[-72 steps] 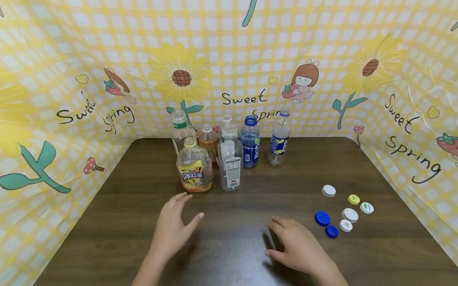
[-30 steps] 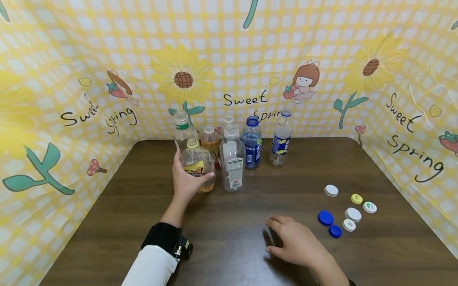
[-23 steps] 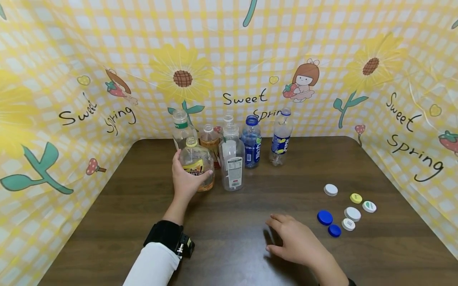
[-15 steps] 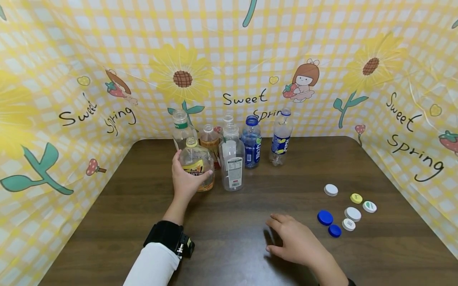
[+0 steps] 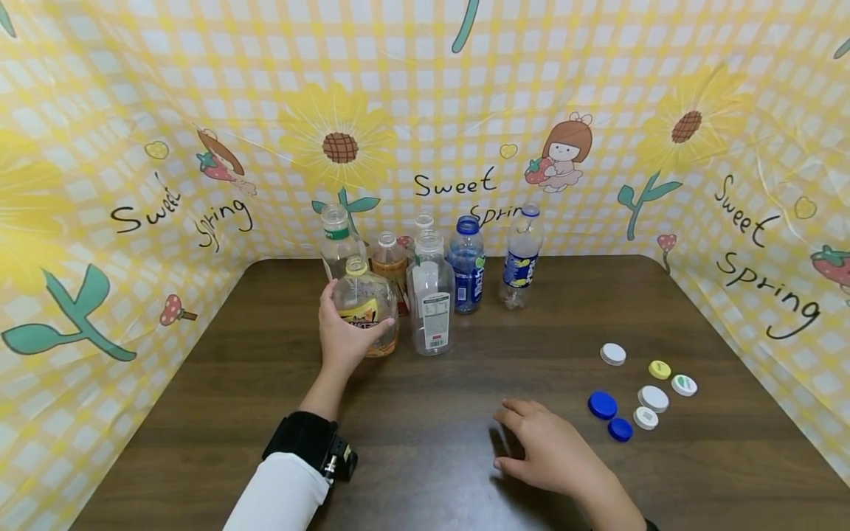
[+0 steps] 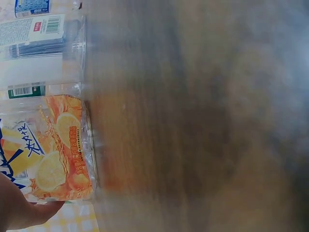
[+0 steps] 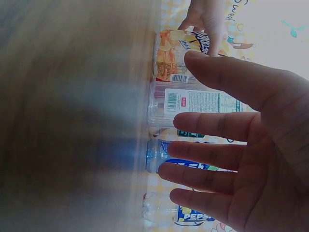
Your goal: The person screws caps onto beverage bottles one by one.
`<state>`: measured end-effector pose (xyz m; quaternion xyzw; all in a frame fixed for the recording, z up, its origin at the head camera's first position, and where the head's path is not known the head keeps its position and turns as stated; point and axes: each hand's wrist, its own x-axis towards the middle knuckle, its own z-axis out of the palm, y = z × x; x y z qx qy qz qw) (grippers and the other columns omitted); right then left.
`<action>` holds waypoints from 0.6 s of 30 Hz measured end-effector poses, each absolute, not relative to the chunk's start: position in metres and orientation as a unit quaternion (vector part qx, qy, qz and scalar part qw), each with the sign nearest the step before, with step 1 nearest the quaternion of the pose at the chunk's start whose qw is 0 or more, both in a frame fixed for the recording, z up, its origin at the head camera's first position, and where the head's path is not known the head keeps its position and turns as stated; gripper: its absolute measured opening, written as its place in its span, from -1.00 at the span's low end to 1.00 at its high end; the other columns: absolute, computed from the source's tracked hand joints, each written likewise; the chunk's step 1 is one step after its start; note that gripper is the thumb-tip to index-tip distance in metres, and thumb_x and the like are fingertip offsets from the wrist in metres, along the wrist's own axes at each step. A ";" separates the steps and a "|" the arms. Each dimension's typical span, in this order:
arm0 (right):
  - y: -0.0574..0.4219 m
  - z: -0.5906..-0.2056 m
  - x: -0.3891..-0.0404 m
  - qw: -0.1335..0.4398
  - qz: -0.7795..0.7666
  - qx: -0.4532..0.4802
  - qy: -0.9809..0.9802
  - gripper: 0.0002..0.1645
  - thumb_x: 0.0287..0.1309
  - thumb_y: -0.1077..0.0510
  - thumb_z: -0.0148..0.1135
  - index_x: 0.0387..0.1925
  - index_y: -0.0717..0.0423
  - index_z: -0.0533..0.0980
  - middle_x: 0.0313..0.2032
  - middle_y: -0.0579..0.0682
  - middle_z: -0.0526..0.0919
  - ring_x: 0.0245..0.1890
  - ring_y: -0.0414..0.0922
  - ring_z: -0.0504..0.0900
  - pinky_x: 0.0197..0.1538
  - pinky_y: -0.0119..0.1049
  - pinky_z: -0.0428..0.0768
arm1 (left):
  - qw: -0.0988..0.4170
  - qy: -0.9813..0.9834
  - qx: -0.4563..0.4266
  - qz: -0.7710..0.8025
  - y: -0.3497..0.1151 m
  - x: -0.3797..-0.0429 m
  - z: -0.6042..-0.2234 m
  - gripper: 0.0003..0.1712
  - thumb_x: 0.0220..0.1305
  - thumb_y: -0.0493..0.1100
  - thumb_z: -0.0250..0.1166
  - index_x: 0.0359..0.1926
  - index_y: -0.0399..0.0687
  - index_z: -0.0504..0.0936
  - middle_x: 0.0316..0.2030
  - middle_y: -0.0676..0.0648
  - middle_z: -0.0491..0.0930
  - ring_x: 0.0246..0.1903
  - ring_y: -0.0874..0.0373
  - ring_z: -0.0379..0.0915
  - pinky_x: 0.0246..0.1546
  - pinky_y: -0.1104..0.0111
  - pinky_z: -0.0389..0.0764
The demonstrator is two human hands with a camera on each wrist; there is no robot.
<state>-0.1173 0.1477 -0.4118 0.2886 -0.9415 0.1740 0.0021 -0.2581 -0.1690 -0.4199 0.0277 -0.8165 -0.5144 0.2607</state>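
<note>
My left hand (image 5: 345, 332) grips a clear iced tea bottle (image 5: 378, 302), its thumb across the yellow and orange label and its fingers round the far left side. The bottle stands upright with an uncapped, yellow-rimmed mouth. In the left wrist view, the label (image 6: 58, 145) shows lemon slices, and only part of the hand appears. My right hand (image 5: 547, 450) is held low over the table, holding nothing. The right wrist view shows its fingers (image 7: 207, 154) spread and nearly straight. Beside the held bottle stands a clear bottle with a white label (image 5: 434, 321).
Behind are a green-banded bottle (image 5: 335, 243), a brown-labelled bottle (image 5: 389, 262), a blue-necked bottle (image 5: 468, 273) and a Pepsi bottle (image 5: 520, 269), all uncapped. Several loose caps lie at right, including a blue cap (image 5: 602, 405) and a yellow cap (image 5: 660, 369). Patterned cloth surrounds the wooden table (image 5: 219, 413).
My left hand has reached forward from the table's front and taken hold of the iced tea bottle; over the last second it has stayed there. The right hand has barely moved.
</note>
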 end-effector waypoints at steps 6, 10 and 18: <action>0.149 -0.413 -0.116 0.000 0.174 0.285 -0.942 -0.28 -0.03 -0.08 0.48 0.10 0.26 0.54 0.13 0.27 0.52 0.13 0.24 0.49 0.08 0.12 0.52 | 0.271 -0.815 0.016 -0.512 -0.169 -0.251 -0.419 0.33 -0.27 0.01 0.68 0.46 -0.02 0.05 0.35 -0.21 0.17 0.32 -0.11 0.13 0.29 -0.05 0.21; 0.150 -0.413 -0.116 -0.002 0.173 0.283 -0.943 -0.27 -0.03 -0.09 0.48 0.11 0.26 0.53 0.14 0.27 0.52 0.14 0.23 0.48 0.07 0.11 0.52 | 0.278 -0.815 0.010 -0.508 -0.172 -0.246 -0.418 0.35 -0.31 -0.01 0.70 0.45 -0.06 0.06 0.33 -0.20 0.21 0.29 -0.11 0.16 0.27 -0.06 0.24; 0.152 -0.412 -0.114 -0.003 0.173 0.280 -0.944 -0.29 -0.02 -0.07 0.47 0.10 0.26 0.53 0.15 0.27 0.51 0.15 0.22 0.48 0.06 0.11 0.54 | 0.277 -0.815 0.011 -0.509 -0.171 -0.231 -0.414 0.34 -0.33 -0.02 0.71 0.44 -0.04 0.08 0.31 -0.18 0.24 0.29 -0.09 0.18 0.28 -0.04 0.23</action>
